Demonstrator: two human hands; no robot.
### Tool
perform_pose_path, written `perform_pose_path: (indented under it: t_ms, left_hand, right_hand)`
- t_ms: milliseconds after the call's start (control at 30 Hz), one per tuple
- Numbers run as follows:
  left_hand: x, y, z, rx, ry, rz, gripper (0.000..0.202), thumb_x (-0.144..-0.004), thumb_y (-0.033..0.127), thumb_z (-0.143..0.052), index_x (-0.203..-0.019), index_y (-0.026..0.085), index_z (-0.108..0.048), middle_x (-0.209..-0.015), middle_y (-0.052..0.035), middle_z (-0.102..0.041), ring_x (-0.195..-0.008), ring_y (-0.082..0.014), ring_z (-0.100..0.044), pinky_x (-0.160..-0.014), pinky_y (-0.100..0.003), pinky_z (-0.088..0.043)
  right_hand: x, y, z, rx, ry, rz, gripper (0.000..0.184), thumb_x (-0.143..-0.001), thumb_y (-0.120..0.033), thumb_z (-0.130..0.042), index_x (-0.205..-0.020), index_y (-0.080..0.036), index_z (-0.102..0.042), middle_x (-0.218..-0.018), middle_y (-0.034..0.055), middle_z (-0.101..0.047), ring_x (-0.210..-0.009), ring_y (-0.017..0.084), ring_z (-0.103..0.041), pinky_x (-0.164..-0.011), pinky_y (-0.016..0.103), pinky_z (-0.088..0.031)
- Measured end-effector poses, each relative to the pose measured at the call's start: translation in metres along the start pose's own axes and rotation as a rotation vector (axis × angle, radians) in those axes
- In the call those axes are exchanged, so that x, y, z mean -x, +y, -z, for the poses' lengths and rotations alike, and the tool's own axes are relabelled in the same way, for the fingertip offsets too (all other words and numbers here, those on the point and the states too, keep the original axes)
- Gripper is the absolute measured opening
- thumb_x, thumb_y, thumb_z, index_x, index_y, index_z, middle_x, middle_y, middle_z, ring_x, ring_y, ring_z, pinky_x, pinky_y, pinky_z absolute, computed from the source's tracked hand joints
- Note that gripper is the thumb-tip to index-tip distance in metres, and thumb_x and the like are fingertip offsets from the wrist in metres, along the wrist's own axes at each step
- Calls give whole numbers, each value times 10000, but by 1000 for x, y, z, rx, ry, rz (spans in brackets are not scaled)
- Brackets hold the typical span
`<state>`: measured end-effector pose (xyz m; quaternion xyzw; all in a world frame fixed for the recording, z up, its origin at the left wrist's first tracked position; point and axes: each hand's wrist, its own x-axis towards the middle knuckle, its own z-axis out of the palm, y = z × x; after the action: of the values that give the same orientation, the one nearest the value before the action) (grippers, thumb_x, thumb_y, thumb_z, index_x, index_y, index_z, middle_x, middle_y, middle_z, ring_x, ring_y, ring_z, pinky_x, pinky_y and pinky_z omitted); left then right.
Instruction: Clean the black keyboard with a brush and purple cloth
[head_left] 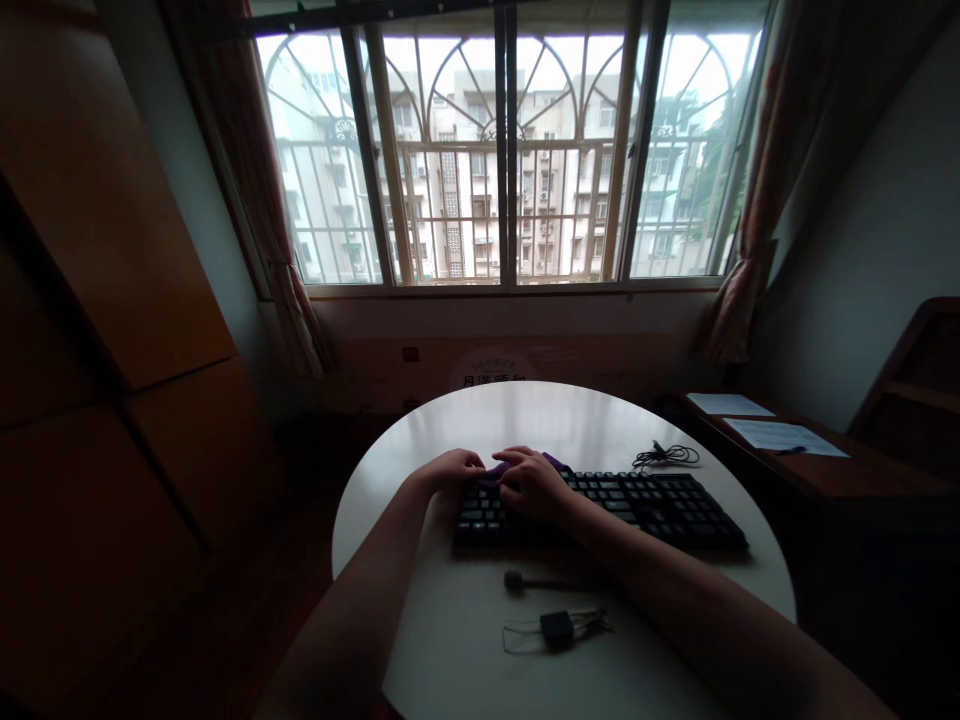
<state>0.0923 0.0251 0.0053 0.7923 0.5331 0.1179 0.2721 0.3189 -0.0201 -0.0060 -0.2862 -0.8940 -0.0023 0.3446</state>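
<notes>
A black keyboard (679,505) lies across the round white table. My left hand (452,467) is at its far left corner, fingers curled over the edge beside the cloth; the fingertips are partly hidden. My right hand (534,484) rests on the left part of the keys, pressing a bunched purple cloth (555,462) against the back rows. Its index finger stretches toward the left hand, and the other fingers bend over the cloth. Nearer me lies a small dark brush (514,580), its handle running under my right forearm. Below it is a wire keycap puller (556,627) with a black body.
A coiled black cable (666,455) lies behind the keyboard's right part. On the right, a brown side table (885,478) bears paper sheets (784,436) and a dark pen. A wooden chair (911,400) stands beyond it. Wooden cabinets (112,300) are at left, a barred window ahead.
</notes>
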Motion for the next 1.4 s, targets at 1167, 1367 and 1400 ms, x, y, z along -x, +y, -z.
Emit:
perform_pose_path:
  t_ms: [1167,1367,1400]
  left_hand:
    - [4,11,0,-113,13,19,402,-791,477,-509,-933,162,-713,-905,-57,-711,-828,-214,-620,-693,-271,-433]
    - [-3,13,-9,-295,92,65,407,-816,506,-463,-829,179,-705,-799,-54,-689,-729,-198,-589,-624,-272,-385]
    - [-4,13,-10,-303,98,67,405,-819,505,-459,-828,181,-704,-801,-56,-688,-729,-201,-588,-623,-273,-384]
  right_hand:
    - [4,-11,25,113,-196,-79,214,-799,-225,-564,-777,-256,-775,-1082,36,-701,-1052,249,-576,-933,363,-437]
    - [3,-23,24,194,-219,-125,235,-847,-266,-535,-787,-235,-760,-1018,78,-701,-993,274,-570,-861,394,-446]
    - [2,-24,25,200,-219,-124,244,-854,-272,-528,-785,-230,-758,-996,86,-701,-982,274,-568,-852,395,-445]
